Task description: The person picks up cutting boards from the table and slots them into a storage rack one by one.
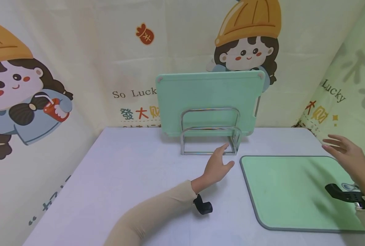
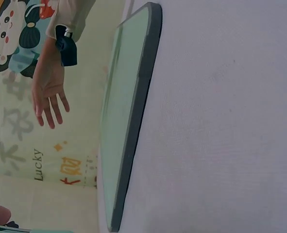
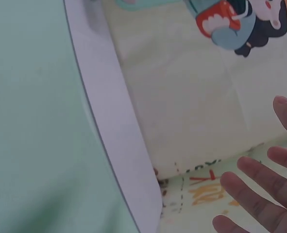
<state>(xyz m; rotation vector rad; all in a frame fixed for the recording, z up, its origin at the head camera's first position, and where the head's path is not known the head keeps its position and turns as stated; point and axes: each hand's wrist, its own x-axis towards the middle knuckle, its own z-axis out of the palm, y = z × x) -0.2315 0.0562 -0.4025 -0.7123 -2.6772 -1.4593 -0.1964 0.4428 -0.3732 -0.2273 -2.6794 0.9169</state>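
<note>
A pale green cutting board (image 1: 211,90) stands upright in a chrome wire rack (image 1: 210,129) at the back of the table. My left hand (image 1: 216,166) hovers over the table just in front of the rack, thumb spread from the fingers, with nothing in it. A second green cutting board (image 1: 293,191) with a grey rim lies flat on the right side. Above its right part, my right hand (image 1: 349,155) is raised and holds nothing; its fingers (image 3: 257,201) look loosely spread in the right wrist view.
The table (image 1: 133,177) has a white cover. A cloth printed with cartoon figures and lettering (image 1: 133,51) hangs behind it and along both sides. Each wrist wears a black camera mount (image 1: 203,205).
</note>
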